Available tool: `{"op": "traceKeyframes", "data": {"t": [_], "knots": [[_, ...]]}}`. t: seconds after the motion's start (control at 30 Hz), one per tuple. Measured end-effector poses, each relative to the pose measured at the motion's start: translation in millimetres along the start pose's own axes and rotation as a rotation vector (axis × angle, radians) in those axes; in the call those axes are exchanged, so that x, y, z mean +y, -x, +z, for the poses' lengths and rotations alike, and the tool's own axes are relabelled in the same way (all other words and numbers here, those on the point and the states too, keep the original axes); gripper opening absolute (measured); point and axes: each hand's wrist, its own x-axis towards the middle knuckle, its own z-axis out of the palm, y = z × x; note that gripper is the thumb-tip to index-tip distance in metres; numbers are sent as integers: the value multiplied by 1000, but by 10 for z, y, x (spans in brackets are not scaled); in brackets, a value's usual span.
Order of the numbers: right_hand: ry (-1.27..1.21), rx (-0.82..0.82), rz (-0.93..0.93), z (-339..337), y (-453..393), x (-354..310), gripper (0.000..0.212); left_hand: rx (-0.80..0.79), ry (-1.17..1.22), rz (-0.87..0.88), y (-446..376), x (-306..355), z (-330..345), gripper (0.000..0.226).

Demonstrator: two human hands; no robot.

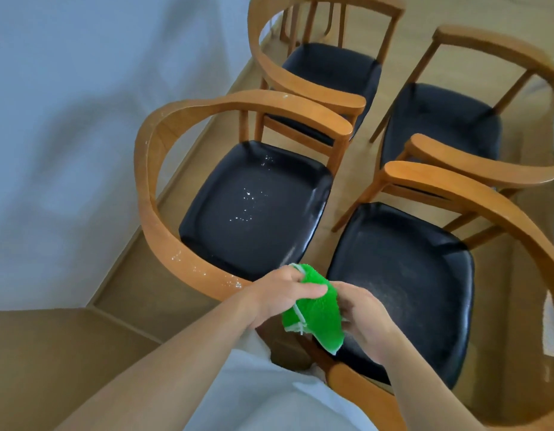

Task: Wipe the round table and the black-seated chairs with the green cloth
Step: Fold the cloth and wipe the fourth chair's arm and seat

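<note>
Head view: green cloth (313,309) bunched between both hands' grip

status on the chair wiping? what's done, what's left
Done: nothing can be confirmed; the near right chair seat shows a dull smeared film. In hand: both the left hand and right hand hold the green cloth bunched above the chairs, not touching a seat. Left: the near left chair seat and its wooden armrest carry white specks. The two far chairs are unclear; the round table is out of view.

Near right chair (403,284) cut off below.
</note>
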Motion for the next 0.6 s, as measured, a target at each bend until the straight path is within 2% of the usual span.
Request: {"op": "traceKeyframes", "data": {"t": [0.13, 0.23, 0.3, 0.43, 0.5, 0.6], "knots": [[-23, -100, 94, 280, -186, -105, 33, 4, -138, 9, -113, 87, -520, 27], [53, -195, 4, 535, -287, -247, 27, -37, -188, 42, -141, 199, -928, 28], [176, -162, -89, 716, -342, -350, 20, -30, -237, 81, -160, 318, -1137, 28], [196, -117, -214, 984, -411, -462, 51, -12, -416, 169, -158, 595, -1353, 26], [81, 14, -179, 1035, -433, -494, 56, -34, -558, 226, -132, 724, -1375, 27], [-27, 306, -97, 1009, -495, -515, 37, -116, -548, 241, -45, 871, -1359, 21]]}}
